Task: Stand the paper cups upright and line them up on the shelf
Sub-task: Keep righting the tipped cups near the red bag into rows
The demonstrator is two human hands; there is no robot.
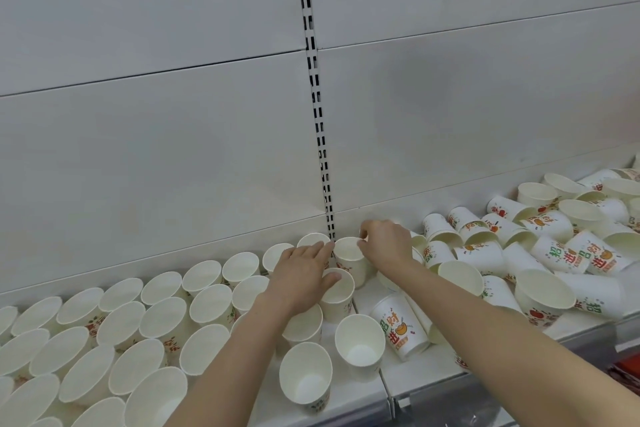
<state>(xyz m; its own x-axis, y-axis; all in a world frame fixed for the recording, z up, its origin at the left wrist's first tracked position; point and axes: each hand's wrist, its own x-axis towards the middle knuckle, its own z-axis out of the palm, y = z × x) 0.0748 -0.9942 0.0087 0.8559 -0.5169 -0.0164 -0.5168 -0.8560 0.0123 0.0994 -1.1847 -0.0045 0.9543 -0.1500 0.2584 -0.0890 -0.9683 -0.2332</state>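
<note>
White paper cups, printed with red and green characters and orange fruit, on a white shelf (349, 388): dozens upright in rows at left, dozens tumbled at right. One upright cup (350, 258) at the back pinched by its rim in the right hand (386, 243). Left hand (303, 274) flat, fingers straight, touching neighbouring cups.

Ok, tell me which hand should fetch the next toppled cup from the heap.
Probably the right hand: the heap of toppled cups lies beside it; the left hand rests over the upright rows.

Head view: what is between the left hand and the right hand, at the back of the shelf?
In the head view, one upright paper cup stands between the left hand and right hand.
</note>
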